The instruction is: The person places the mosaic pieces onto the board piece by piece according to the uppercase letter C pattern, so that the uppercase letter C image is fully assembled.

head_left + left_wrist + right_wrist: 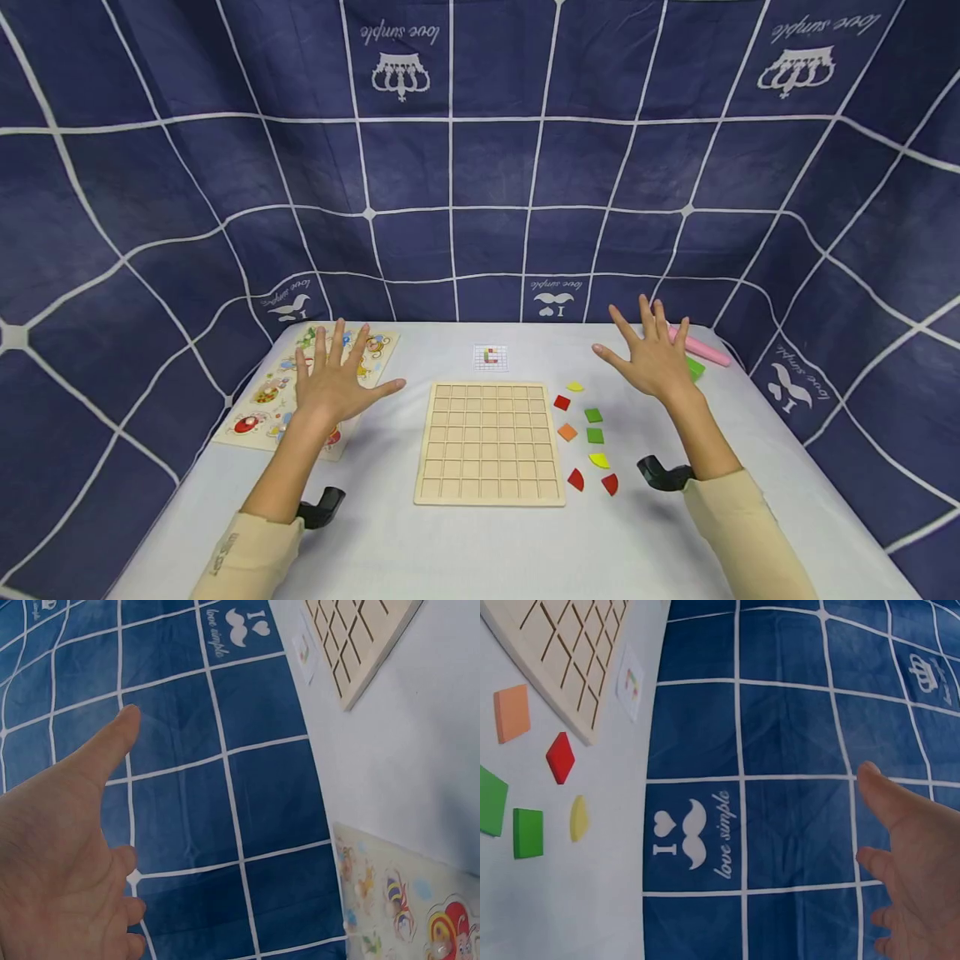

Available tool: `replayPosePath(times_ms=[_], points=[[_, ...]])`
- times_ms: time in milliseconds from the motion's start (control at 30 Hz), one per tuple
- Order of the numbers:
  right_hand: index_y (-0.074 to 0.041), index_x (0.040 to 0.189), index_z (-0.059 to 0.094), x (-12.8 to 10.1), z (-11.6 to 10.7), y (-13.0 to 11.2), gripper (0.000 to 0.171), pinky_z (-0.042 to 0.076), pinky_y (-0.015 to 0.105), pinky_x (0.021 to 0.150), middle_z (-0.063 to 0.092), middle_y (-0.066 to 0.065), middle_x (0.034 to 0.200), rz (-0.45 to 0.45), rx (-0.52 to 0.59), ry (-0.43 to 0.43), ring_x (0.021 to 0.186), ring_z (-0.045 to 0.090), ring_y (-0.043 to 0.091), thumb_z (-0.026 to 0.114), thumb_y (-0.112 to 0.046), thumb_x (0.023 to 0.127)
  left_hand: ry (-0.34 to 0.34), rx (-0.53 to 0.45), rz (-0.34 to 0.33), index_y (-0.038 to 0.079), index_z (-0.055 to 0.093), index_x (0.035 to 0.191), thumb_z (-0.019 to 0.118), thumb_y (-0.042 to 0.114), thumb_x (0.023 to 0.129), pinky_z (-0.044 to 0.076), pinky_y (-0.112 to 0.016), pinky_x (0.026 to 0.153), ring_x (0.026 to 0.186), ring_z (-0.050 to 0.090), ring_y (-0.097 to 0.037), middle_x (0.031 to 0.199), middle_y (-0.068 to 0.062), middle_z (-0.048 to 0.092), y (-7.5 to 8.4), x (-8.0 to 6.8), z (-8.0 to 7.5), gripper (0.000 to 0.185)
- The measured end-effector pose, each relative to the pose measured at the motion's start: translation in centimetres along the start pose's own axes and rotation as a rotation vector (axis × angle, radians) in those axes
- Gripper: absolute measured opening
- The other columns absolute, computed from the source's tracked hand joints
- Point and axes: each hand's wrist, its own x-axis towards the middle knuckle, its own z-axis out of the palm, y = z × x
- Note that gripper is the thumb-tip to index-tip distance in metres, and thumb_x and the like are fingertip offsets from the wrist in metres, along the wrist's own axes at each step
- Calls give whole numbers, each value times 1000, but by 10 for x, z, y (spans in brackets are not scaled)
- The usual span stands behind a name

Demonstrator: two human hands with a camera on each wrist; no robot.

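My left hand [333, 386] is held up with fingers spread, above the inner edge of a cartoon puzzle board [258, 408]. It holds nothing. My right hand [654, 358], also spread and holding nothing, hovers right of the loose pieces. Between the hands lies a wooden grid board [489, 443], its cells bare. Beside its right edge are a red square [562, 402], an orange square [567, 432], green squares [595, 436], yellow quarter-rounds [599, 460] and red quarter-rounds [576, 479]. A small pattern card [491, 357] lies behind the board.
A pink stick-like object [699, 345] and a green piece [694, 367], partly hidden by my right hand, lie at the far right. A blue curtain [495, 167] with white lines surrounds the white table [480, 550]. Black wrist mounts [663, 473] stick out from both sleeves.
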Motion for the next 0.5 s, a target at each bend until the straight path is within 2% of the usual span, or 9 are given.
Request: replayPosePath(times_ms=[133,200,267,333,400,433,500], points=[[-18,147,24,0,1,1,80,-18,65,98,0,24,151,4,8,-3,137,-13,38,39,-67,86,3,-3,7,22,2,150,41,83,70,-22,-59,100,134,-23,-34,152,-14,-15,1,1,2,108],[-18,147,25,1,1,2,79,-19,63,98,2,24,151,1,30,12,137,-11,38,40,-65,87,24,-18,15,22,2,150,42,81,72,-20,-60,101,134,-23,-33,152,-14,-15,2,1,2,106],[-15,146,29,3,1,2,75,-15,63,101,9,25,150,-8,68,58,138,-3,40,44,-61,88,65,-48,31,20,5,150,44,77,75,-15,-62,102,135,-21,-33,152,-16,-12,3,2,2,101],[-11,142,36,4,1,1,69,-2,64,105,21,26,147,-27,129,127,136,12,42,51,-52,89,120,-89,47,18,9,150,48,69,80,-8,-64,103,136,-18,-35,152,-19,-8,6,1,3,96],[-7,135,45,5,3,1,58,17,61,105,37,25,138,-51,208,209,129,30,43,57,-41,89,181,-135,57,14,15,149,53,61,83,-1,-65,105,137,-12,-37,152,-22,-1,10,0,7,90],[-6,131,50,6,5,0,53,28,59,101,45,24,131,-60,244,249,122,39,41,60,-36,89,210,-162,61,12,18,148,55,57,84,2,-64,105,137,-9,-39,151,-23,2,13,-1,10,87],[-3,124,57,9,11,-1,43,42,51,86,56,21,113,-78,311,304,104,52,37,63,-26,88,259,-215,62,9,23,147,58,50,85,7,-62,106,137,-2,-40,150,-25,9,19,-3,19,82]])
